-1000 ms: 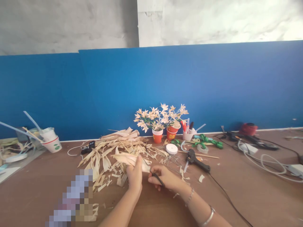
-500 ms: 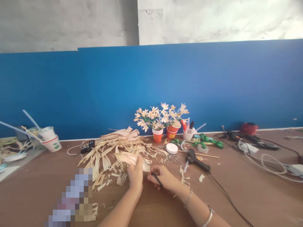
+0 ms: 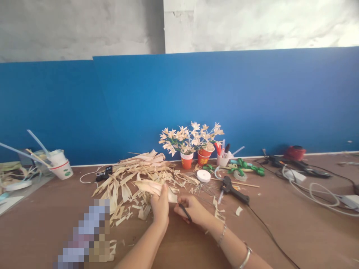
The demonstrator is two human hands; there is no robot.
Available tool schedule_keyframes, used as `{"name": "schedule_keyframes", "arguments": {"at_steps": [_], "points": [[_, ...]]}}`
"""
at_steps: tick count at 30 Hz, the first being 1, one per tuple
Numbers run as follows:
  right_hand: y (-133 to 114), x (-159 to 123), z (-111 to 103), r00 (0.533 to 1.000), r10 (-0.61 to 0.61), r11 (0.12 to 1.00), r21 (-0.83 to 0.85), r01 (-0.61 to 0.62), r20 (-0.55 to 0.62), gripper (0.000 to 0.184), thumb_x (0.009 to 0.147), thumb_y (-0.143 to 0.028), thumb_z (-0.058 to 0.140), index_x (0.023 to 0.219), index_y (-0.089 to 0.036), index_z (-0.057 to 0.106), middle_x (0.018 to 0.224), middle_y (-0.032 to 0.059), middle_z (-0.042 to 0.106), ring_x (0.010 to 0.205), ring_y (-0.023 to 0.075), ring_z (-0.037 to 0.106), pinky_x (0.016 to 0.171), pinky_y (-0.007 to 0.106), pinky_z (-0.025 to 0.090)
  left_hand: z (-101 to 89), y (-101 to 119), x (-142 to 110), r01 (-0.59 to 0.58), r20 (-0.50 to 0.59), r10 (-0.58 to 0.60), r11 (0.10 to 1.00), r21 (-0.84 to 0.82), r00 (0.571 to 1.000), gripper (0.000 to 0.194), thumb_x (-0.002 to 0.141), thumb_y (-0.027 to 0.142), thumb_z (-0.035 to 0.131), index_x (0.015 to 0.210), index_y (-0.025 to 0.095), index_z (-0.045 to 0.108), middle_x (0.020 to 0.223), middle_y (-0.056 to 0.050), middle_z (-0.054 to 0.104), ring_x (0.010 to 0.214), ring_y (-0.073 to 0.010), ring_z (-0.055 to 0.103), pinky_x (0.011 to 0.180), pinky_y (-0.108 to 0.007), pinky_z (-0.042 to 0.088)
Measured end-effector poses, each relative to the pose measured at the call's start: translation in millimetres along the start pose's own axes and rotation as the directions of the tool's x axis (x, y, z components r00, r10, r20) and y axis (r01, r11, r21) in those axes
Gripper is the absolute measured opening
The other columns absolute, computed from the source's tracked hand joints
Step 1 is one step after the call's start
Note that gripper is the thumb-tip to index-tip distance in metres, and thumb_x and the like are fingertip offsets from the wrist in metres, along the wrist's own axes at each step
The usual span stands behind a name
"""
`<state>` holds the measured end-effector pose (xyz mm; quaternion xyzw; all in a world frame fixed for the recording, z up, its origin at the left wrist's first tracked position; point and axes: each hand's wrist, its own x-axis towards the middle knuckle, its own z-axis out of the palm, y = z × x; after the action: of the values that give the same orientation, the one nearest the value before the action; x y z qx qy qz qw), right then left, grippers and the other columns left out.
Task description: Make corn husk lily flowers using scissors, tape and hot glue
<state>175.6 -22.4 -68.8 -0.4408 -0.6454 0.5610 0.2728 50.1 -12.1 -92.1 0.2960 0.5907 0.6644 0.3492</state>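
My left hand [image 3: 160,205] is closed on a pale dried corn husk [image 3: 148,188], its thumb pressed on top. The husk points away to the left, and its cut-looking right end comes out past my thumb. In my right hand [image 3: 193,211] is a pair of scissors [image 3: 185,212] with dark handles, closed in the fingers. Their blades reach the husk's right end and are mostly hidden. Behind my left hand spreads a heap of dried husks [image 3: 126,175], with small scraps around it.
Husk flowers [image 3: 193,136] stand in red paper cups [image 3: 186,161] by the blue partition [image 3: 140,104]. A glue gun [image 3: 234,191] trails its cord right of my right hand. A white tape roll [image 3: 203,176] lies behind. Cables [image 3: 311,190] cross the right side; a white cup [image 3: 61,170] stands left.
My right hand and the scissors have shifted very slightly left along the husk's end. My left hand keeps its hold on the husk, nearly still.
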Motion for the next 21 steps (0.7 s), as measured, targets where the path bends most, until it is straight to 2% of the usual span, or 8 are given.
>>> {"name": "schedule_keyframes", "arguments": {"at_steps": [6, 12, 15, 18, 21], "points": [[3.1, -0.6, -4.4, 0.998, 0.034, 0.999, 0.03, -0.035, 0.051, 0.033, 0.063, -0.043, 0.069, 0.069, -0.018, 0.049, 0.046, -0.0073, 0.051, 0.037, 0.0074, 0.045, 0.036, 0.018, 0.035, -0.2, 3.5, -0.7, 0.022, 0.0, -0.022, 0.999, -0.041, 1.0, 0.046, 0.064, 0.058, 0.065, 0.056, 0.013, 0.059, 0.052, 0.001, 0.051, 0.053, -0.0143, 0.046, 0.055, -0.028, 0.038], [1.5, -9.2, -33.6, 0.989, 0.086, 0.992, 0.076, -0.096, 0.118, 0.031, 0.063, -0.038, 0.07, 0.077, -0.017, 0.052, 0.049, -0.0071, 0.051, 0.04, 0.0074, 0.044, 0.038, 0.017, 0.032, -1.7, 12.9, 3.8, 0.09, -0.103, -0.102, 0.989, -0.12, 0.989, 0.041, 0.064, 0.053, 0.068, 0.054, 0.016, 0.056, 0.044, 0.004, 0.044, 0.045, -0.0129, 0.044, 0.048, -0.026, 0.036], [2.4, -5.7, -37.5, 0.998, -0.052, 0.979, 0.195, 0.059, -0.043, 0.036, 0.06, -0.036, 0.072, 0.082, -0.019, 0.049, 0.058, -0.0053, 0.055, 0.05, 0.009, 0.049, 0.046, 0.018, 0.034, 0.0, 13.6, 2.4, 0.136, -0.067, -0.149, 0.976, -0.169, 0.987, 0.039, 0.064, 0.052, 0.07, 0.053, 0.016, 0.056, 0.041, 0.006, 0.041, 0.042, -0.012, 0.043, 0.045, -0.025, 0.036], [2.2, 1.0, -27.4, 0.958, -0.156, 0.94, 0.263, 0.219, -0.241, 0.043, 0.057, -0.034, 0.075, 0.087, -0.021, 0.047, 0.073, -0.0028, 0.057, 0.064, 0.0112, 0.052, 0.056, 0.021, 0.039, 3.0, 10.6, -2.9, 0.149, 0.033, -0.146, 0.975, -0.165, 0.989, 0.04, 0.062, 0.052, 0.071, 0.053, 0.015, 0.057, 0.041, 0.006, 0.043, 0.042, -0.0114, 0.044, 0.045, -0.024, 0.036], [2.3, 6.5, -15.2, 0.922, -0.191, 0.929, 0.241, 0.281, -0.337, 0.043, 0.057, -0.033, 0.076, 0.086, -0.021, 0.048, 0.071, -0.0035, 0.053, 0.065, 0.0125, 0.05, 0.058, 0.023, 0.04, 5.2, 6.5, -7.4, 0.134, 0.121, -0.116, 0.979, -0.152, 0.986, 0.041, 0.06, 0.052, 0.073, 0.056, 0.014, 0.059, 0.043, 0.004, 0.047, 0.044, -0.0114, 0.045, 0.048, -0.024, 0.038]]}}
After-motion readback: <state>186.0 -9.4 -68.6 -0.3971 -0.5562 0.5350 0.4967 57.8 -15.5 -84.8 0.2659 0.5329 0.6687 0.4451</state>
